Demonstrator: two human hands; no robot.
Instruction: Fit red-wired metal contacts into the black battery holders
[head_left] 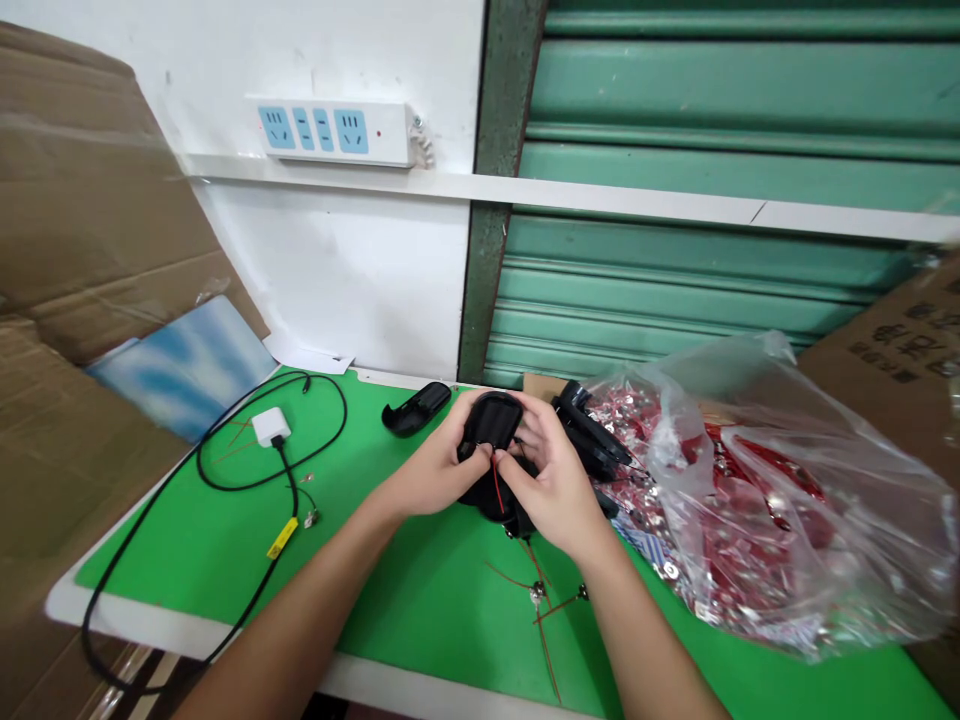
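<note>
Both hands hold a black plastic casing [493, 415] above the green mat, near its middle. My left hand [442, 460] wraps the casing's left side, thumb pressed on its inner face. From the right, my right hand [546, 465] grips it, thumb close to the other thumb. A thin red wire [498, 485] runs down from between the thumbs. Below the hands lie small metal parts [537, 592] with red wires. A separate black shell [417, 408] rests behind my left hand. More black casings [592, 435] are piled right of my right hand; fingers hide part of the held one.
A clear plastic bag [772, 520] full of red-wired metal parts covers the right side. On the left lie a white adapter [271, 427] and a looped black cable [196, 462]. Cardboard [82, 200] stands at the left; a power strip [330, 132] is on the wall.
</note>
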